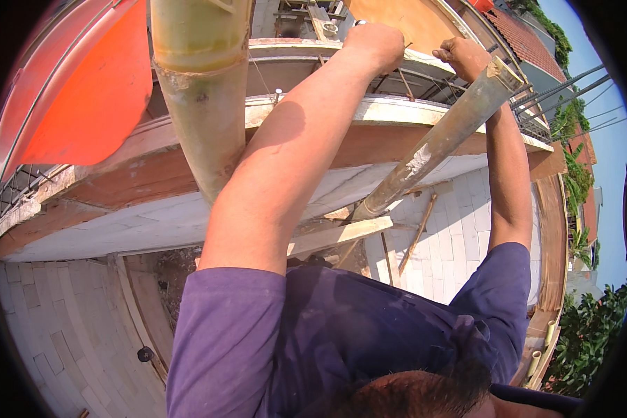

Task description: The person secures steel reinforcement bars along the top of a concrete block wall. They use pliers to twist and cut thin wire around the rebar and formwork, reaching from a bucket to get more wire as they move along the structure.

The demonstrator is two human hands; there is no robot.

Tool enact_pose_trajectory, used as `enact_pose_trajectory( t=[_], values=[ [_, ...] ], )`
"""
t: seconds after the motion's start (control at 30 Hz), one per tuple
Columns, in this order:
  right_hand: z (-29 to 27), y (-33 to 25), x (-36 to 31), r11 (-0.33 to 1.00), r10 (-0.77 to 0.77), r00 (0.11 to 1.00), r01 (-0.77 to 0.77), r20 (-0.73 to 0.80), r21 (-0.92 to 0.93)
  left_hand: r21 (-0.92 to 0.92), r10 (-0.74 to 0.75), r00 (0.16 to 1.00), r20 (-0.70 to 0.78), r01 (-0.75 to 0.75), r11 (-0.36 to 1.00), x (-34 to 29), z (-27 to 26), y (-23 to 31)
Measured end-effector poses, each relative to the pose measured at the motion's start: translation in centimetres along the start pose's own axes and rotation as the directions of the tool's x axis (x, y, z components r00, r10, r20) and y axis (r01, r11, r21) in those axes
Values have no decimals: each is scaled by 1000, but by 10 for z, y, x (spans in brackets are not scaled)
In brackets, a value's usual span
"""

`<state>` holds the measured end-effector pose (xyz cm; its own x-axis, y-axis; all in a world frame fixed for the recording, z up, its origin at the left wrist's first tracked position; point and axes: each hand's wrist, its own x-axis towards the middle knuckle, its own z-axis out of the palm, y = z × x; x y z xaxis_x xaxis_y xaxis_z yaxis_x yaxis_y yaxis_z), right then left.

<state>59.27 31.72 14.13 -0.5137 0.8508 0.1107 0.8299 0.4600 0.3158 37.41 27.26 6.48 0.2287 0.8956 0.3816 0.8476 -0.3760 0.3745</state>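
Both of my arms reach out over the upper edge of a wooden formwork board (313, 157). My left hand (376, 49) is closed in a fist above the formwork trough; a small dark and pale tip shows at its far side, too little to name. My right hand (463, 57) is also closed, with its fingers curled toward the left one. Beside it a thin dark rod sticks out, and I cannot tell whether the hand grips it. A slanting bamboo pole (442, 143) ends just below my right hand. Left of my left forearm stands a thick bamboo pole (205, 104).
An orange-red sheet (94, 90) hangs at the upper left. Steel bars (568, 87) jut out at the right. Below are pale block walls (70, 313), a timber plank (341, 235) and sticks. A plywood panel (397, 24) lies beyond my hands. Roofs and trees stand at right.
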Motion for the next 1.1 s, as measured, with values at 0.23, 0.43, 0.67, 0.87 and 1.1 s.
enact_pose_trajectory(
  t=[0.23, 0.43, 0.67, 0.87, 1.1],
  values=[
    [20, 26, 52, 668, 105, 924, 208, -368, 715, -46, -1, 996, 91, 5, 999, 3, -4, 9],
    [-27, -1, 4, 591, -140, 989, 51, 40, 805, 18, -33, 985, 169, 30, 999, 0, -12, 5],
    [-13, 7, -26, 988, -27, 990, 5, -138, -155, 61, 6, 977, 213, -19, 998, 0, -13, 10],
    [13, -10, -6, 891, -79, 985, 139, -153, 433, 89, 16, 983, 182, -33, 996, 2, -11, 12],
    [29, -10, 20, 998, -14, 935, 34, -355, 52, 84, 23, 984, 174, -39, 996, 3, -5, 10]
  ],
)
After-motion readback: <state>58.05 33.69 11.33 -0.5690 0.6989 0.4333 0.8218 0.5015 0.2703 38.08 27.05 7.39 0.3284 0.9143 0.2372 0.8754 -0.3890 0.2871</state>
